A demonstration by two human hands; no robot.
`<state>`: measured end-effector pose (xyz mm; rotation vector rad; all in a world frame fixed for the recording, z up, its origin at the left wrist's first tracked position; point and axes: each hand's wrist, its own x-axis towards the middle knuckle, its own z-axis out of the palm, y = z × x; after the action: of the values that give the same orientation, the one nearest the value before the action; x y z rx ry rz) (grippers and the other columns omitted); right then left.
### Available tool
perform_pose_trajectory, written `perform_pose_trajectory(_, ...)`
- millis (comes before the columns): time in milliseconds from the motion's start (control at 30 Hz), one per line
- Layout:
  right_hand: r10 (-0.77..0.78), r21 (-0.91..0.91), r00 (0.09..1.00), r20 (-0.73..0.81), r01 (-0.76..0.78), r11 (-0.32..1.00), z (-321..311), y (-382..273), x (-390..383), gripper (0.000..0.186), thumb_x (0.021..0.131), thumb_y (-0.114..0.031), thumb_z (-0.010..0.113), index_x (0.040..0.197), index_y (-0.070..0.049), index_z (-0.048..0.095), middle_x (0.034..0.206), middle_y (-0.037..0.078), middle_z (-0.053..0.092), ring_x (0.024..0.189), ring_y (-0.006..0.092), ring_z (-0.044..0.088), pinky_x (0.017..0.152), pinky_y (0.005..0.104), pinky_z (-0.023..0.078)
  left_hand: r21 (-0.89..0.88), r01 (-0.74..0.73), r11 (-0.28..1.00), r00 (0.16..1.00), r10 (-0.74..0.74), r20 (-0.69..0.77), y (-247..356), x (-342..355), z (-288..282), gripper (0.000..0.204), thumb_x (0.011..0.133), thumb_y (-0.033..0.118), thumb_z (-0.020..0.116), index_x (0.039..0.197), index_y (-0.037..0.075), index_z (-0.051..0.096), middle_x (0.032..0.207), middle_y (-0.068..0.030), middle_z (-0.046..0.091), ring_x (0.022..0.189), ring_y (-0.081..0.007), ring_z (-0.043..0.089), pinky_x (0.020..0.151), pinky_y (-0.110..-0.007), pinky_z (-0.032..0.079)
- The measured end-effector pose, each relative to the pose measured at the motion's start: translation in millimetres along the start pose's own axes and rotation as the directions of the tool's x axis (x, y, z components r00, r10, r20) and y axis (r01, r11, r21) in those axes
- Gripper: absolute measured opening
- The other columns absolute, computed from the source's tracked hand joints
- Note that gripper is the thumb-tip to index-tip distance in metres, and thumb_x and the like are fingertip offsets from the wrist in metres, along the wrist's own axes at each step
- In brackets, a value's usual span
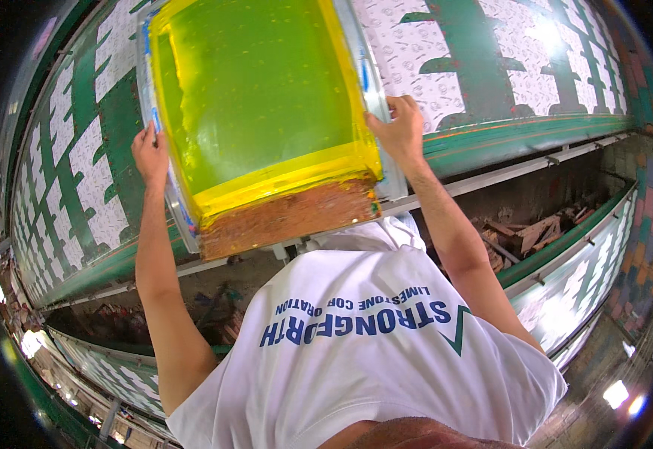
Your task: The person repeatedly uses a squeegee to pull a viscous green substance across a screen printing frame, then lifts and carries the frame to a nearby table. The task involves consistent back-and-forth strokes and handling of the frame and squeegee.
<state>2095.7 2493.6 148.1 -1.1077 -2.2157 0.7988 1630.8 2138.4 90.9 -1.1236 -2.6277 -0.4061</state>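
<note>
Left: white patterned pieces (90,176) on green desk (122,153), outermost ones hard for us to make out near dark rim. Left grip (150,156) clamped on left rail of screen frame (263,97), fingertips partly hidden. Frame, green-meshed, yellow-bordered, lies between both grips and reaches far beyond them; far end cut off. Whether it touches desk, we cannot tell. Right grip (400,131) clamped on right rail, fingers curled. Near right: wood scraps (540,233) past desk's near edge, partly shadowed.

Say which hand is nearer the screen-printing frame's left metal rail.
Left. The left hand grips the left metal rail; the right hand is on the opposite side, gripping the right metal rail.
</note>
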Motion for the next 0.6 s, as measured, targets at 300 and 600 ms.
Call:
perform_pose_trajectory(300,0.008,-0.121,1.000,-0.025,-0.011,0.993,-147.4,186.6,67.1,0.036,0.075,-0.024,0.088,0.098,0.001,0.073,0.092,0.017,0.065,0.082,0.0341,0.065,0.073,0.0436,0.053,-0.055,0.040,0.998,0.999,-0.040,-0.003,255.9,3.1,65.8,0.043,0.097,0.027,0.071,0.138,0.012,0.071,0.125,-0.0170,0.060,0.116,-0.0363,0.056,0.097,-0.047,0.051)
perform_pose_trajectory(600,0.020,-0.185,1.000,0.017,-0.016,0.983,-201.8,256.0,77.0,0.041,0.078,-0.028,0.087,0.104,0.001,0.075,0.096,0.016,0.066,0.086,0.0341,0.067,0.075,0.0450,0.054,-0.083,0.026,0.996,1.000,-0.028,-0.015,347.3,-8.7,77.1,0.043,0.094,0.024,0.075,0.135,0.011,0.072,0.118,-0.0152,0.060,0.111,-0.0341,0.057,0.095,-0.046,0.050)
